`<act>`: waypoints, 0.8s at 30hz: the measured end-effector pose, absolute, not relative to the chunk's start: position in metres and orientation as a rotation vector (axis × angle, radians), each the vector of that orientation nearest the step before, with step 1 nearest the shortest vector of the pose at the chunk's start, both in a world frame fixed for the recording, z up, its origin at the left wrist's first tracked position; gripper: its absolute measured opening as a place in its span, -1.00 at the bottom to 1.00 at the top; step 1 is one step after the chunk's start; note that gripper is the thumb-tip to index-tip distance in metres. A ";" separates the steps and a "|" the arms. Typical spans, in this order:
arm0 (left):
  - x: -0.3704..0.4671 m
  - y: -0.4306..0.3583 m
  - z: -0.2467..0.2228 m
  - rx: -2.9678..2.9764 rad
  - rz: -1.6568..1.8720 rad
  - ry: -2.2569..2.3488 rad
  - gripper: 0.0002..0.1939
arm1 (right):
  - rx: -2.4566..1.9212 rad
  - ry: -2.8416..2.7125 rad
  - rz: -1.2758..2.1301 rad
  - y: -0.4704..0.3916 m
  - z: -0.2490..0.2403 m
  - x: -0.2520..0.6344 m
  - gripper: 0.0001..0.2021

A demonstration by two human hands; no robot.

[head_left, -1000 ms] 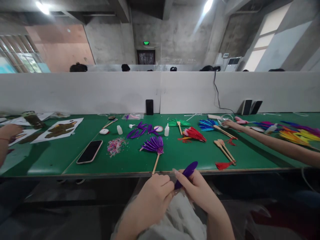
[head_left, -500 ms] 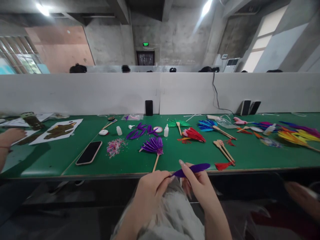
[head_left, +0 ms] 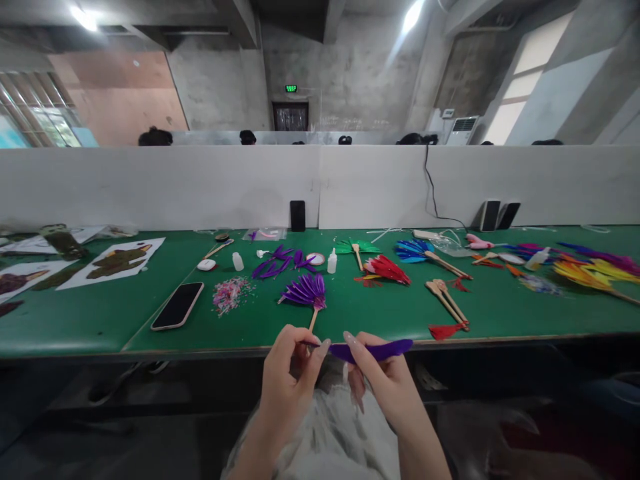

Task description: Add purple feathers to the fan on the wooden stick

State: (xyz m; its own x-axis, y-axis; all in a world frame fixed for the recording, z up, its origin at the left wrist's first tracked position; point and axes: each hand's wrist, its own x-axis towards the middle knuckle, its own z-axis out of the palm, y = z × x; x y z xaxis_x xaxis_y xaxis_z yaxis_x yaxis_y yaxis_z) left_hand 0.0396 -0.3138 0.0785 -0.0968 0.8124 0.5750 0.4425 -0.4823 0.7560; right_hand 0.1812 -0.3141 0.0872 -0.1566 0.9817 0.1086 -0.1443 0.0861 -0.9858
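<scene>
A purple feather [head_left: 390,349] stretches between my two hands, just off the table's front edge. Thumb and fingers of my left hand [head_left: 295,373] pinch its thin quill end. My right hand [head_left: 377,373] grips the broad vane between thumb and fingers, the tip sticking out to the right. Beyond my hands lies a purple feather fan [head_left: 306,292] with a wooden handle, part of the handle hidden behind my left hand. Loose purple feathers [head_left: 274,264] are scattered farther back, near a small white bottle [head_left: 332,261].
On the green table [head_left: 375,320] at left lie a phone [head_left: 179,307] and a heap of small colourful bits [head_left: 231,295]. Green, red and blue feather fans [head_left: 413,252], wooden handles [head_left: 447,301] and a red tassel [head_left: 445,331] lie right. A white partition [head_left: 225,183] stands behind.
Both hands have shifted slightly left with the feather, and my left hand has turned so its thumb and fingers show. The other person's hand at far left has left the view.
</scene>
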 end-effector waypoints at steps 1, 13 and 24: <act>0.039 -0.314 0.078 1.874 1.593 1.357 -0.90 | -0.959 -1.279 1.302 -0.314 0.087 0.182 -0.56; 0.042 -0.319 0.078 1.796 1.508 1.351 -0.85 | -0.976 -1.457 1.166 -0.321 0.094 0.182 -0.63; 0.041 -0.320 0.078 1.804 1.381 1.321 -0.83 | -1.019 -1.515 1.105 -0.321 0.098 0.183 -0.63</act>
State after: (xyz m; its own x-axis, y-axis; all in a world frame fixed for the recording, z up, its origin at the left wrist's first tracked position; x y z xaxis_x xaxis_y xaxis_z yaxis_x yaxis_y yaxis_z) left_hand 0.0412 -0.3205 0.0778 0.0104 0.9037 0.4281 0.3871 -0.3984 0.8315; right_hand 0.1832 -0.3209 0.0976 -0.1843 0.9577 0.2211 0.0826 0.2393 -0.9674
